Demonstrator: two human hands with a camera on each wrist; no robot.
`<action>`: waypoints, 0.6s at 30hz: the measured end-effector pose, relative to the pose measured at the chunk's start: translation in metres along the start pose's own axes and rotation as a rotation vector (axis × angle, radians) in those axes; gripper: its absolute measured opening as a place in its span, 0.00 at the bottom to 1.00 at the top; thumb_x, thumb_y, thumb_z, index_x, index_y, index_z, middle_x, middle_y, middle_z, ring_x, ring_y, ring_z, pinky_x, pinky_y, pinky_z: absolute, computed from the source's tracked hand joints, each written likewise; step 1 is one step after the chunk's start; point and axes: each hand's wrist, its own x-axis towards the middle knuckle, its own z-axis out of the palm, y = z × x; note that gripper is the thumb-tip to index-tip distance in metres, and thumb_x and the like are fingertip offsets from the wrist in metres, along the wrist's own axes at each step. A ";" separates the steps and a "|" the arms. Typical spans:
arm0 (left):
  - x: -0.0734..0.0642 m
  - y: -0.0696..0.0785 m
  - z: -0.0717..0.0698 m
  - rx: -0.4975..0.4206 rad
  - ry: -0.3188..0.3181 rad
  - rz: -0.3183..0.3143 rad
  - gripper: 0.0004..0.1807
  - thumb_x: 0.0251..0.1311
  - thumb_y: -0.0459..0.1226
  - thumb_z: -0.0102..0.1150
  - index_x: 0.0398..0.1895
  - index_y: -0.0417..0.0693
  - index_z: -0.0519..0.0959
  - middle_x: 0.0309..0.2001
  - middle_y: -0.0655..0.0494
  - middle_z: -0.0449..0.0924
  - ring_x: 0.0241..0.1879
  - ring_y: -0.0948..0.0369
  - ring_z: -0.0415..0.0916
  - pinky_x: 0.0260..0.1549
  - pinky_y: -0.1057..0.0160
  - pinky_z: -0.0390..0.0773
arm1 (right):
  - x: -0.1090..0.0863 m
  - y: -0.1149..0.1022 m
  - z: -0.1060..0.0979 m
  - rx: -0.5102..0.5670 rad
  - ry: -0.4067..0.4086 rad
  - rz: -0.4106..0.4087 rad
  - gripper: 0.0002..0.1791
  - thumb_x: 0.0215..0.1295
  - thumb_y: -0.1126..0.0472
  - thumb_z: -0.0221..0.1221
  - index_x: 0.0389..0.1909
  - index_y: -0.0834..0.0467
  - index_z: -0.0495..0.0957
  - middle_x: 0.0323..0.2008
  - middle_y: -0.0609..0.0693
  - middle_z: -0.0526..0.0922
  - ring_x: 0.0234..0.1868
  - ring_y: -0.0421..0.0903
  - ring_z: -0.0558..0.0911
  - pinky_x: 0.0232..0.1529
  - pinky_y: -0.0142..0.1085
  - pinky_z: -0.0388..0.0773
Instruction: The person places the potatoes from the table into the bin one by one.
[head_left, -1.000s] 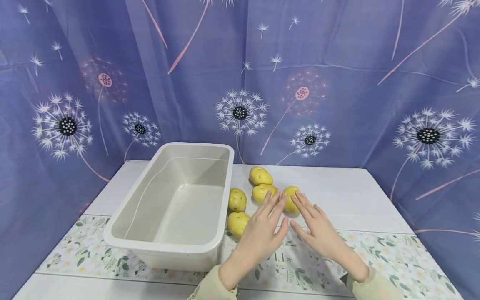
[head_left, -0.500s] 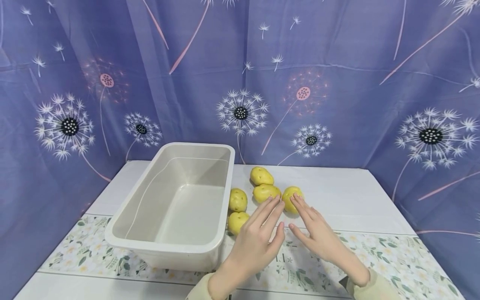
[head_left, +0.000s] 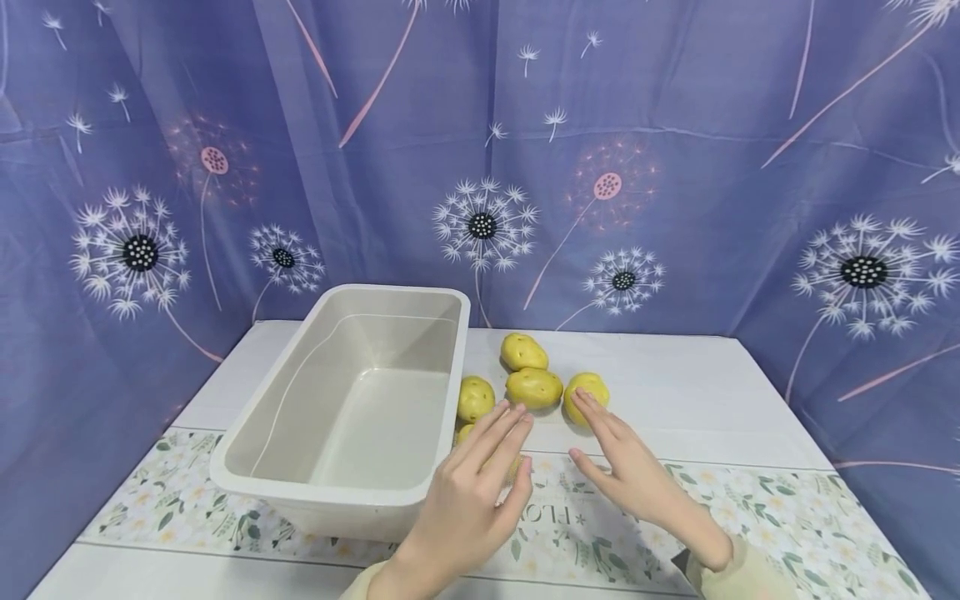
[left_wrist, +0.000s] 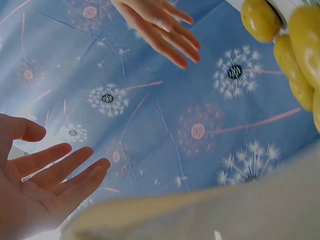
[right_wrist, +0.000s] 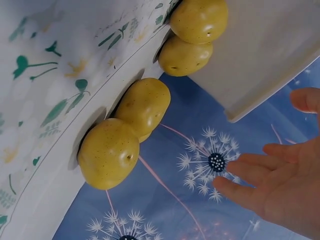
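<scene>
Several yellow potatoes lie on the table just right of the basin. One potato (head_left: pixel 533 389) sits in the middle, with another potato (head_left: pixel 523 352) behind it and a potato (head_left: pixel 476 399) against the basin's side. My left hand (head_left: pixel 474 492), fingers straight, is held over the table by the basin's near right corner and partly covers the nearest potato. To the right, my right hand (head_left: pixel 630 467) also has straight fingers; its fingertips overlap the rightmost potato (head_left: pixel 588 393) in the head view. Both palms hold nothing, as the left wrist view and right wrist view show.
A pale grey basin (head_left: pixel 337 492) with nothing inside stands on the left of the table. A floral cloth strip (head_left: pixel 765 517) crosses the white table (head_left: pixel 675 375). Blue curtains (head_left: pixel 675 167) with dandelion prints enclose the back and sides.
My left hand has moved left and toward me, away from the middle potato and over the nearest one. My right hand has shifted only slightly. The potatoes and basin keep their places.
</scene>
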 end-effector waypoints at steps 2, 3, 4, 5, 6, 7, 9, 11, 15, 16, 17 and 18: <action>-0.002 -0.003 -0.005 0.005 0.004 -0.009 0.18 0.63 0.38 0.39 0.46 0.36 0.76 0.48 0.45 0.78 0.52 0.50 0.73 0.50 0.58 0.75 | 0.001 0.000 0.000 -0.003 -0.004 -0.002 0.39 0.57 0.55 0.57 0.68 0.55 0.50 0.65 0.60 0.59 0.63 0.56 0.63 0.61 0.51 0.62; -0.003 -0.005 -0.008 0.008 0.004 -0.015 0.18 0.63 0.38 0.39 0.46 0.36 0.76 0.48 0.45 0.78 0.52 0.50 0.73 0.50 0.57 0.75 | 0.001 0.000 0.000 -0.004 -0.006 -0.005 0.39 0.57 0.55 0.57 0.68 0.54 0.50 0.65 0.60 0.59 0.63 0.56 0.63 0.61 0.50 0.62; -0.004 -0.007 -0.010 0.011 0.002 -0.021 0.18 0.63 0.38 0.39 0.46 0.37 0.76 0.48 0.45 0.78 0.52 0.50 0.73 0.50 0.56 0.75 | 0.001 -0.001 0.000 -0.004 -0.008 -0.008 0.39 0.57 0.55 0.57 0.68 0.55 0.50 0.65 0.59 0.59 0.64 0.56 0.63 0.61 0.50 0.62; -0.005 -0.008 -0.012 0.014 -0.001 -0.028 0.18 0.63 0.39 0.40 0.46 0.37 0.76 0.48 0.45 0.78 0.52 0.49 0.73 0.50 0.56 0.75 | 0.001 -0.001 0.000 -0.006 -0.009 -0.010 0.39 0.57 0.55 0.57 0.68 0.54 0.50 0.65 0.59 0.59 0.64 0.55 0.63 0.62 0.50 0.61; -0.006 -0.010 -0.014 0.018 -0.004 -0.033 0.18 0.63 0.39 0.40 0.46 0.37 0.76 0.48 0.45 0.78 0.52 0.49 0.73 0.49 0.55 0.75 | 0.002 -0.001 0.000 -0.008 -0.010 -0.013 0.39 0.57 0.55 0.57 0.68 0.55 0.50 0.65 0.58 0.59 0.64 0.55 0.63 0.62 0.50 0.61; -0.007 -0.012 -0.016 0.020 -0.006 -0.038 0.18 0.63 0.39 0.40 0.46 0.37 0.76 0.48 0.45 0.78 0.52 0.49 0.73 0.49 0.54 0.75 | 0.002 -0.001 0.000 -0.009 -0.011 -0.016 0.39 0.57 0.55 0.57 0.68 0.55 0.51 0.66 0.58 0.58 0.64 0.55 0.63 0.62 0.49 0.61; -0.009 -0.015 -0.019 0.021 -0.010 -0.045 0.18 0.63 0.39 0.40 0.46 0.37 0.76 0.48 0.44 0.78 0.52 0.48 0.72 0.49 0.53 0.75 | 0.003 -0.002 0.000 -0.007 -0.014 -0.021 0.38 0.58 0.54 0.56 0.67 0.55 0.51 0.66 0.57 0.58 0.64 0.55 0.63 0.61 0.50 0.62; -0.011 -0.019 -0.022 0.025 -0.013 -0.059 0.18 0.63 0.39 0.41 0.47 0.37 0.76 0.48 0.44 0.78 0.52 0.48 0.72 0.49 0.53 0.75 | 0.004 -0.002 0.000 -0.005 -0.019 -0.023 0.37 0.58 0.54 0.56 0.67 0.55 0.52 0.66 0.56 0.58 0.64 0.55 0.63 0.61 0.51 0.62; -0.016 -0.026 -0.027 0.041 -0.023 -0.088 0.19 0.62 0.39 0.41 0.49 0.39 0.75 0.48 0.45 0.78 0.53 0.49 0.72 0.49 0.52 0.74 | 0.005 -0.003 0.001 0.004 -0.030 -0.031 0.36 0.58 0.53 0.56 0.66 0.55 0.54 0.66 0.56 0.58 0.63 0.56 0.64 0.60 0.52 0.63; -0.018 -0.027 -0.028 0.047 -0.025 -0.095 0.19 0.62 0.39 0.41 0.49 0.39 0.75 0.48 0.46 0.78 0.53 0.49 0.72 0.49 0.52 0.74 | 0.006 -0.004 0.001 0.005 -0.030 -0.035 0.36 0.58 0.53 0.56 0.66 0.55 0.54 0.66 0.56 0.58 0.63 0.56 0.64 0.60 0.52 0.63; -0.019 -0.028 -0.029 0.053 -0.027 -0.099 0.19 0.62 0.39 0.41 0.49 0.39 0.75 0.48 0.46 0.78 0.53 0.49 0.72 0.50 0.52 0.73 | 0.006 -0.004 0.001 0.005 -0.029 -0.040 0.36 0.57 0.53 0.56 0.66 0.55 0.54 0.66 0.56 0.59 0.62 0.56 0.65 0.59 0.52 0.64; -0.020 -0.030 -0.030 0.058 -0.026 -0.102 0.18 0.62 0.39 0.41 0.49 0.40 0.76 0.48 0.47 0.78 0.53 0.49 0.72 0.50 0.52 0.73 | 0.006 -0.004 0.001 0.004 -0.026 -0.047 0.37 0.57 0.53 0.57 0.66 0.56 0.55 0.65 0.56 0.60 0.61 0.56 0.66 0.59 0.52 0.64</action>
